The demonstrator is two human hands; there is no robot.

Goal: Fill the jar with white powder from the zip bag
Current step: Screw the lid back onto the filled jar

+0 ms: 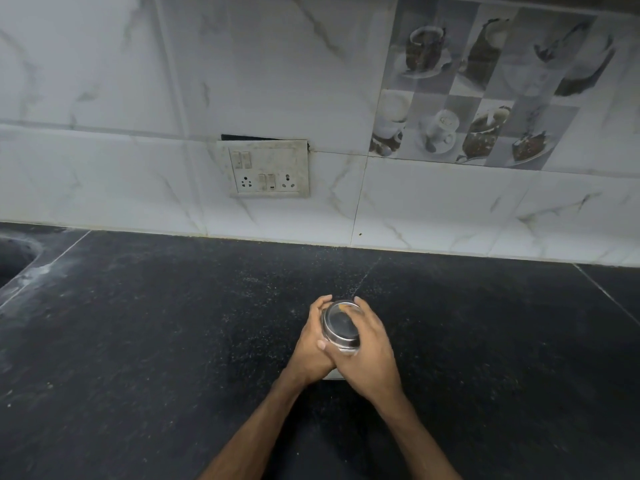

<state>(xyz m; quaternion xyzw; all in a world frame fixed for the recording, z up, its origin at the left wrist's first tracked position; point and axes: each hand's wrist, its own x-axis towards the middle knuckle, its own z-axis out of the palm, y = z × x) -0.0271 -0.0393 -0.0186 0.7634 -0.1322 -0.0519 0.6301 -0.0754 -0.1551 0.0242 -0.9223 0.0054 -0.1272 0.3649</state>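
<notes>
A small jar (pixel 341 325) with a shiny steel lid stands on the black stone counter (pixel 173 341), near its middle. My left hand (pixel 313 344) grips the jar's left side, thumb across its front. My right hand (pixel 369 351) wraps the jar's right side, fingertips curled over the far rim of the lid. The jar's body is almost wholly hidden by both hands. No zip bag or white powder is in view.
A white marble-tiled wall (pixel 415 209) rises behind the counter, carrying a switch and socket plate (pixel 266 169). A sink's edge (pixel 17 258) shows at the far left, with pale dust beside it.
</notes>
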